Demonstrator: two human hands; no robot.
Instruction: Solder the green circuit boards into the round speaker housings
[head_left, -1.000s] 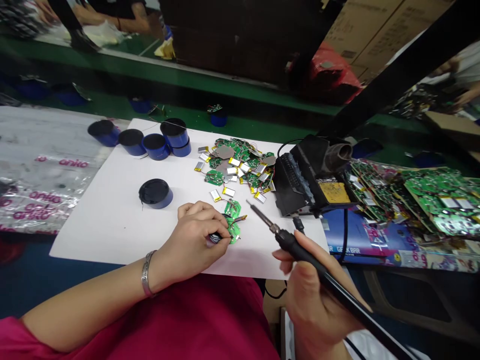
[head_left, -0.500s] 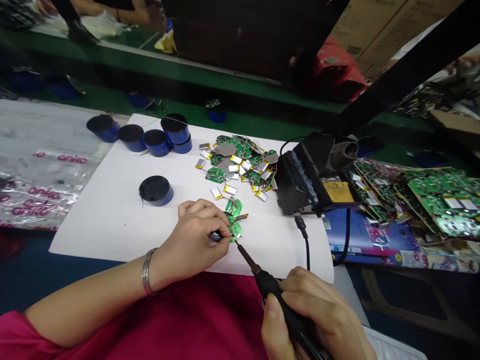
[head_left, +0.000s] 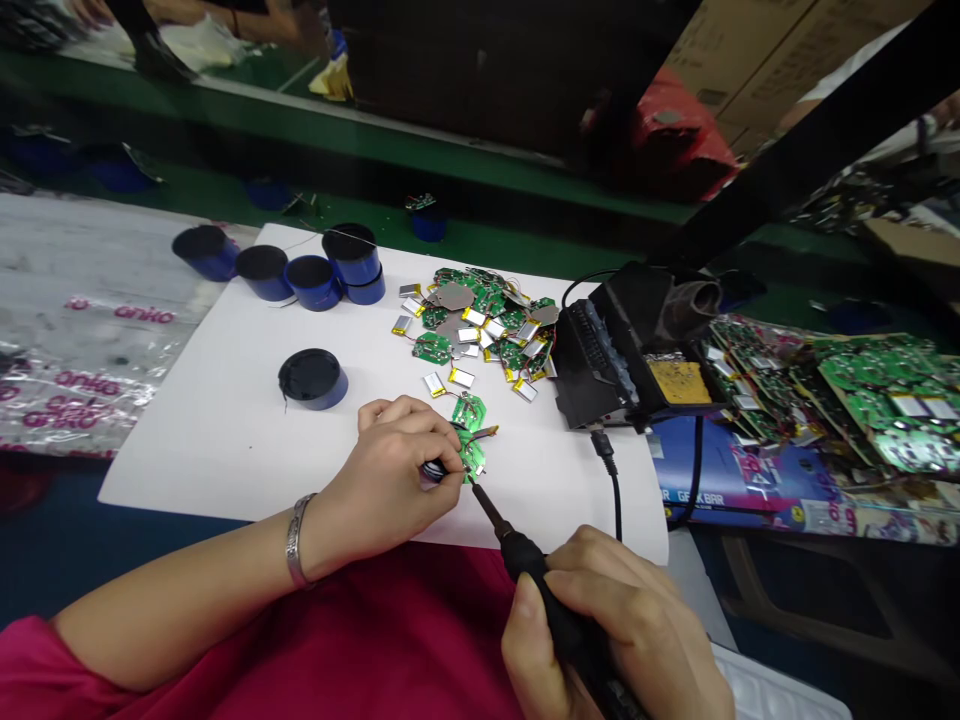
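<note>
- Since it takes up most of the near bench, the white sheet [head_left: 187, 420] goes first, with basically everything below sitting on or over it.
- Black soldering stand [head_left: 581, 395], at the sheet's right edge.
- Messy heap [head_left: 491, 325] of circuit boards and cells, far middle, just left of the stand.
- Right hand [head_left: 641, 635], near right, wrapped firmly around the soldering iron [head_left: 525, 555]. The tip is right by the near edge of the green boards; can't tell if it touches.
- Left hand [head_left: 409, 465], middle, fingers curled down at the left edge of those boards. Can't tell if it's gripping anything, the fingertips hide that.
- Blue-sided cups [head_left: 313, 283] bunched far left, plus a lone cup [head_left: 313, 378] nearer.
- Green boards [head_left: 470, 411], between the left hand and the iron's tip.
- Yellow sponge [head_left: 679, 381] in the stand's right side.
- Two silver cells [head_left: 462, 378], just beyond the green boards.
</note>
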